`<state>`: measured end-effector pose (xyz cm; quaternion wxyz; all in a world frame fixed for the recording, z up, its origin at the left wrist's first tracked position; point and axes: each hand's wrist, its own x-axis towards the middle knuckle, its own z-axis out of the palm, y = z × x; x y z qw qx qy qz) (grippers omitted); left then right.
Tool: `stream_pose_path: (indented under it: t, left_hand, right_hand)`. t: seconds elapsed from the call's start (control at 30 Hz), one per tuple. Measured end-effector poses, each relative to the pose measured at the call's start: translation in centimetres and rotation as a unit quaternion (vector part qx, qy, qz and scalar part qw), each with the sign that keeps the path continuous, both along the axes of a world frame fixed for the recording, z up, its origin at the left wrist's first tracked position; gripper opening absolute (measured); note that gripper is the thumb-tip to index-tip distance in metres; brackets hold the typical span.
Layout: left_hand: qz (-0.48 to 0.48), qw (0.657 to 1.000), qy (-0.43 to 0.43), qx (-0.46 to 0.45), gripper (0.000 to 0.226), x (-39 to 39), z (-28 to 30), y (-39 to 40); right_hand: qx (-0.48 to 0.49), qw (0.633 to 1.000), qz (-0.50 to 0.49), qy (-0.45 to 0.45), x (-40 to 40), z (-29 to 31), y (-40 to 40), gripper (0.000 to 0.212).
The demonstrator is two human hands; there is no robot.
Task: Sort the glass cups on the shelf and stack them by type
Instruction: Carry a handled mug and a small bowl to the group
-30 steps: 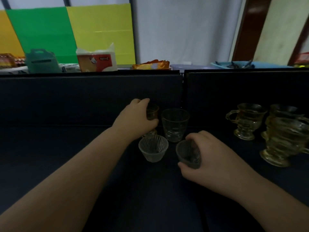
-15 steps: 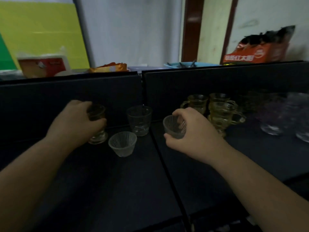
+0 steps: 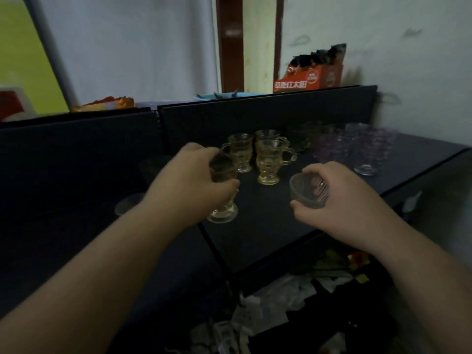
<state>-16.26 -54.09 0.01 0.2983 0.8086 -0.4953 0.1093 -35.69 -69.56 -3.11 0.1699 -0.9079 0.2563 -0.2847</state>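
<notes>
My left hand [image 3: 190,186] grips an amber footed glass mug [image 3: 223,209] and holds it just above the black shelf [image 3: 268,226]. My right hand [image 3: 342,200] holds a small clear ribbed cup [image 3: 305,190], tilted, over the shelf's right part. Behind them stand three amber footed mugs [image 3: 268,162] in a group. Further right are several purple-tinted glasses [image 3: 365,152], blurred. A clear ribbed cup [image 3: 125,205] shows faintly left of my left forearm.
A black back panel [image 3: 255,118] rises behind the cups. An orange snack box [image 3: 309,77] and a blue tray sit above it. The shelf's front edge runs diagonally at the right; cluttered papers and bags [image 3: 281,297] lie below it. A white wall closes the right side.
Both hands have lifted their glasses and carried them rightward toward the amber mugs. My view has swung right, showing the purple glasses and the shelf's right end.
</notes>
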Motion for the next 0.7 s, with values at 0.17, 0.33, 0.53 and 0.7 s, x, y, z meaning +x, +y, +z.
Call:
stream_pose_path:
  t: [0.17,0.33,0.53,0.7]
  left_hand:
    - [-0.017,0.999,0.028,0.031,0.055,-3.1,-1.1,-6.3]
    - [0.041,0.997,0.04,0.042,0.04,-3.2,-1.7,-9.9]
    - [0.147,0.986,0.041,0.069,0.081,-3.2,-2.2,-12.4]
    - [0.23,0.968,-0.069,0.073,0.09,-6.5,-1.9,-13.9]
  right_hand:
    - [0.003,1.0,-0.003,-0.002,-3.4,-0.6,-2.9,0.052]
    - [0.005,1.0,0.019,0.014,-5.2,-0.8,-7.4,0.053]
    - [-0.013,0.998,0.06,0.003,-6.4,-0.8,-12.8,0.062]
    - [-0.016,0.994,0.107,0.004,-8.4,-1.1,-17.7,0.061]
